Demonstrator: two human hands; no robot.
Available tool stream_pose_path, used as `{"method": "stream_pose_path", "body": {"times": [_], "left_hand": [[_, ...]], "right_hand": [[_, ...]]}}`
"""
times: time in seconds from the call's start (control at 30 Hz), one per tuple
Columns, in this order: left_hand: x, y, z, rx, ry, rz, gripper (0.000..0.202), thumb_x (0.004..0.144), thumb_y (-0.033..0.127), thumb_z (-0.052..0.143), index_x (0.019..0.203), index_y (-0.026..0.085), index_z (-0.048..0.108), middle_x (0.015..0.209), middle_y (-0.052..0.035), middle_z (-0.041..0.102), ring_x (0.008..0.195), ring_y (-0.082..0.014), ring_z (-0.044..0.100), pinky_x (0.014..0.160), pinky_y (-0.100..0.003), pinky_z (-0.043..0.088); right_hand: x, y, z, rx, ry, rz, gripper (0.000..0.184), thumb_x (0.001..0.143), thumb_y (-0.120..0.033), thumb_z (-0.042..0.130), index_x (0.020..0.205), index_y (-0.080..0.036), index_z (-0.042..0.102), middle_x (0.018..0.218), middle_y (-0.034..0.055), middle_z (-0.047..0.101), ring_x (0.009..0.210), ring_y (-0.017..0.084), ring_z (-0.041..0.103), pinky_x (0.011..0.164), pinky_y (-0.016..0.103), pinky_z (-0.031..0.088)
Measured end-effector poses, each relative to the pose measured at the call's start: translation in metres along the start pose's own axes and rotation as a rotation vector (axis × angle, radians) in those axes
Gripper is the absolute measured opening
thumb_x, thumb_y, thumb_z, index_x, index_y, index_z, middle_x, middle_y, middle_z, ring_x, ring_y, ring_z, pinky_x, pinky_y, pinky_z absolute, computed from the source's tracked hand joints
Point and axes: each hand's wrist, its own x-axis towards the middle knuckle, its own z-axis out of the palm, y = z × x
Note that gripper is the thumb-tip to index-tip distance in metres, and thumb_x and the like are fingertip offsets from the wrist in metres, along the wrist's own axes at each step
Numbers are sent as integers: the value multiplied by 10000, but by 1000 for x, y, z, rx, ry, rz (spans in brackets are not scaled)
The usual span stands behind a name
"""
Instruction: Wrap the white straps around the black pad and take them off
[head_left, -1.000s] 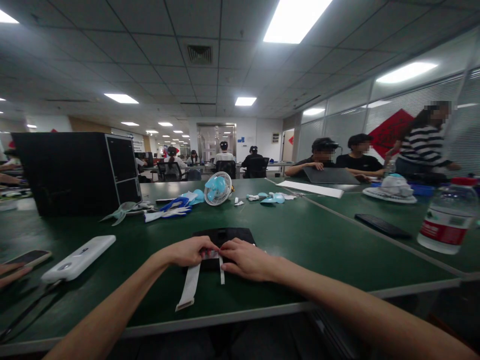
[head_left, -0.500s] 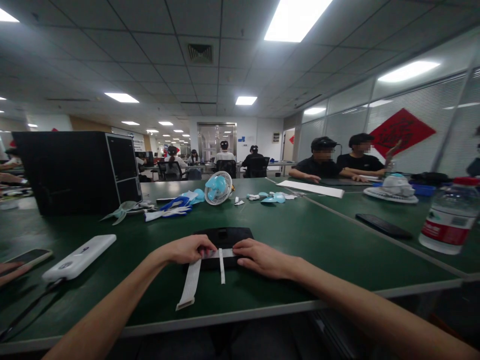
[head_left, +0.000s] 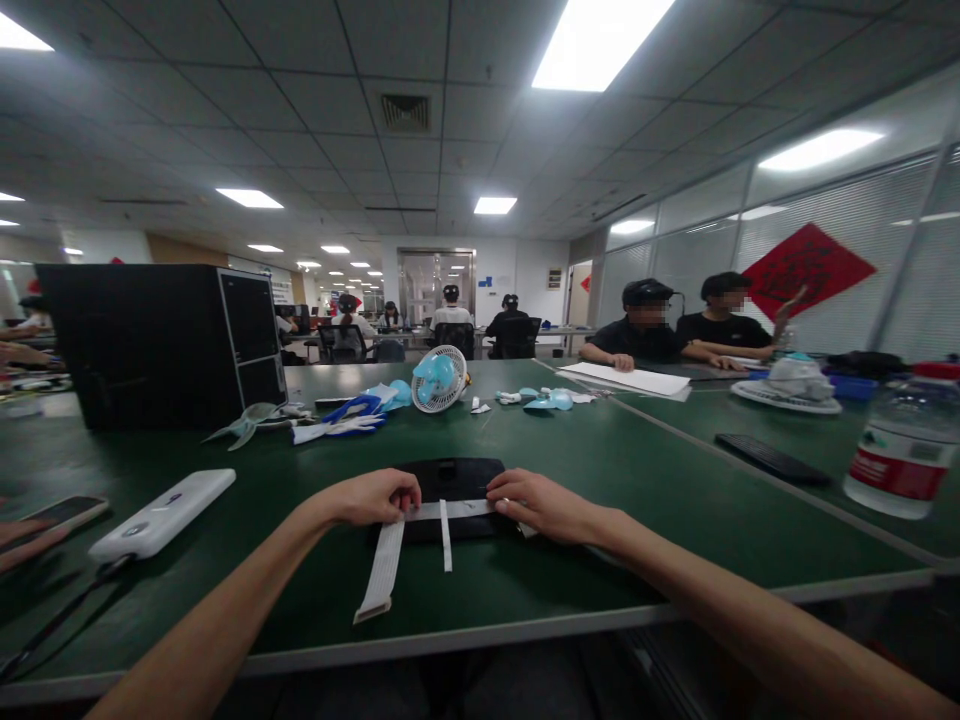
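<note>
1. here's the work, on my feed: a flat black piece (head_left: 469, 478) lies on the near part of the green table (head_left: 615, 500), a white strip (head_left: 471, 509) running across it between two bare hands.
2. left hand (head_left: 381, 497): fingers curled in, tips at the strip's left end — pinching or just pressing, i cannot tell.
3. right hand (head_left: 541, 506): thumb and fingers gathered low over the strip's right end; how tightly they close on it, i can't tell either.
4. a narrow white strap (head_left: 447, 548) hangs toward the near edge between the hands, and a wider ribbed strap (head_left: 381, 572) trails below the left one.
5. step in hand, as i judge it: laying the white strip straight across the black piece. the next move, i'd say, calls for even tension at both ends, with the straps kept untwisted.
6. out on the surface: a white-caged fan (head_left: 439, 379), a blue-and-white glove (head_left: 341, 420), a white power bank (head_left: 163, 513) with its cable, a water bottle (head_left: 902, 445) far right.
7. and the room — a big black box (head_left: 154, 345) at left, two people seated across at right, a red diamond sign (head_left: 808, 271) behind them, bright ceiling panels overhead.
</note>
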Motion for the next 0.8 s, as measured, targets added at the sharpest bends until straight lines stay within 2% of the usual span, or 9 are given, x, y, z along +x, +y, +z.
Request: {"method": "stream_pose_path", "body": {"times": [0.2, 0.4, 0.47, 0.57, 0.67, 0.8], "left_hand": [[-2, -10, -2, 38, 27, -58, 250, 728, 345, 558, 924, 195, 596, 889, -19, 572, 772, -163, 528, 619, -251, 396], [-2, -15, -3, 9, 41, -30, 268, 731, 408, 568, 892, 197, 607, 857, -8, 586, 754, -154, 540, 616, -242, 396], [-1, -21, -6, 10, 91, -48, 275, 758, 423, 533, 889, 192, 605, 858, -11, 602, 759, -155, 553, 637, -247, 406], [1, -37, -9, 83, 236, -156, 291, 807, 419, 454, 909, 189, 601, 911, -36, 620, 788, -166, 572, 666, -265, 425], [3, -58, -12, 291, 356, -326, 244, 782, 356, 478, 904, 189, 606, 950, -66, 633, 838, -194, 582, 716, -296, 435], [5, -82, -12, 336, 354, -360, 302, 767, 380, 485, 950, 182, 620, 1013, -95, 625, 885, -228, 591, 737, -325, 453]], "right_hand": [[33, 15, 0, -87, 111, 104, 237, 855, -273, 508, 966, -156, 682, 966, 76, 617, 841, 162, 570, 773, 285, 447], [83, 15, 10, -138, 90, 79, 306, 792, -219, 577, 1082, -152, 649, 1021, 83, 612, 855, 166, 572, 757, 269, 442], [98, 18, 14, -187, 61, 75, 345, 779, -223, 591, 1109, -135, 640, 1043, 103, 619, 876, 181, 577, 766, 274, 438], [114, 23, 18, -239, -4, 107, 323, 780, -252, 595, 1074, -135, 661, 1030, 102, 649, 900, 198, 590, 763, 270, 434], [120, 25, 20, -259, -39, 141, 305, 774, -283, 610, 1041, -152, 678, 1003, 81, 673, 890, 191, 604, 728, 242, 432], [118, 29, 19, -251, -27, 122, 302, 778, -312, 612, 1024, -156, 688, 973, 67, 686, 824, 163, 610, 671, 212, 419]]}}
